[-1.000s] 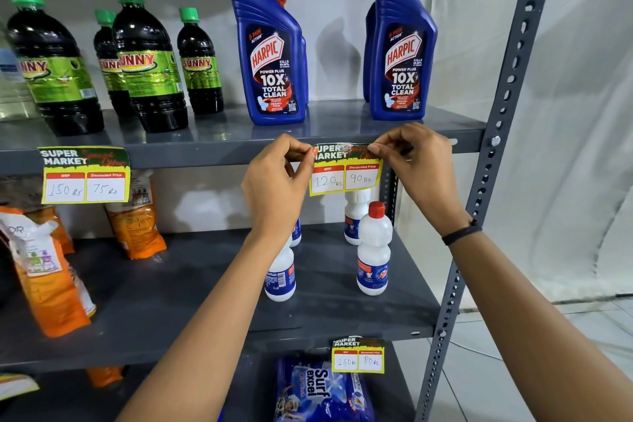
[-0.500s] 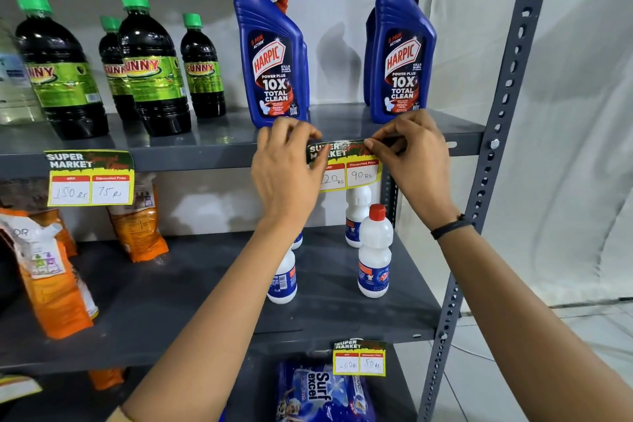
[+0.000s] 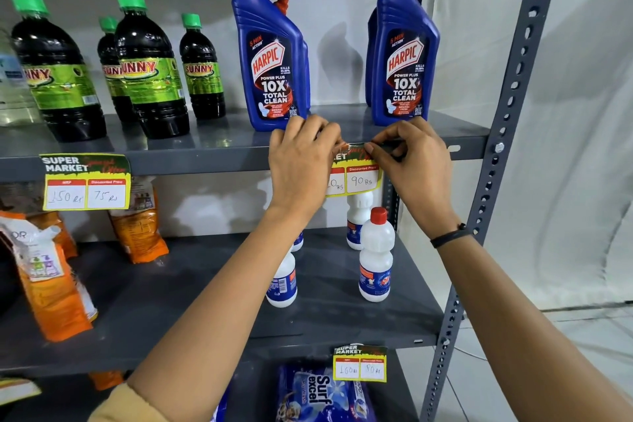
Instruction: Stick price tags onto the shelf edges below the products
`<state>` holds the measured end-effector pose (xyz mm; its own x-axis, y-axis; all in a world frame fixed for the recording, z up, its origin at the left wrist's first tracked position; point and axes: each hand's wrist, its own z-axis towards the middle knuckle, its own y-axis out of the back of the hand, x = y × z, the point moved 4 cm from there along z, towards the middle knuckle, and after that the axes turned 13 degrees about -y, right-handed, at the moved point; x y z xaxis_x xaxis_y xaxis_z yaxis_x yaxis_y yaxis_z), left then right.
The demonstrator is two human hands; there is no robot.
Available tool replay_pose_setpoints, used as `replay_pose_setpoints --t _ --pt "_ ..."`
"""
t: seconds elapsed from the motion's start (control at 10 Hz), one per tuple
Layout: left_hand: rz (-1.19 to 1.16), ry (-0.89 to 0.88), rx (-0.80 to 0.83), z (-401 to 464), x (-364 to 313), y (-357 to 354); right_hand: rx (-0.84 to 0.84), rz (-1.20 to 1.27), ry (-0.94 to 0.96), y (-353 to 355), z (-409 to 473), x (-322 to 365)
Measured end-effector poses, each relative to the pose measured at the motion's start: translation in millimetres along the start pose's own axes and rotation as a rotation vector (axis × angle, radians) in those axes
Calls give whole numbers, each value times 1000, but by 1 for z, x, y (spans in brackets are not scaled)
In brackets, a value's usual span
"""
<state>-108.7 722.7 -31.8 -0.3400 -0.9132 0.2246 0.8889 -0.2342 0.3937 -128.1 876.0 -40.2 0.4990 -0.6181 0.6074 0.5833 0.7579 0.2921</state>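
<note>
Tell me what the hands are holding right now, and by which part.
Both hands, left hand and right hand, hold the price tag by its top strip against the shelf edge, one at each upper corner.

The grey shelf (image 3: pixel 219 147) carries dark green-capped bottles (image 3: pixel 150 72) and blue Harpic bottles (image 3: pixel 270 58).

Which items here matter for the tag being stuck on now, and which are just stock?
In play: left hand; right hand; price tag; top shelf edge; Harpic bottles.

Bystanders: Sunny bottles; white bottles; orange pouches; Surf Excel pack; two tags already up.
</note>
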Motion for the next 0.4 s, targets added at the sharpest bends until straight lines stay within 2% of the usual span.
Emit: replay_pose_setpoints --t 0.2,0.3,0.4 --pt "-30 -22 37 1 0 4 16 -15 -5 2 -3 4" --pt "-119 -51 69 12 8 9 -5 -20 24 7 1 11" --pt "-133 -72 89 25 14 12 -107 -78 88 12 10 25"
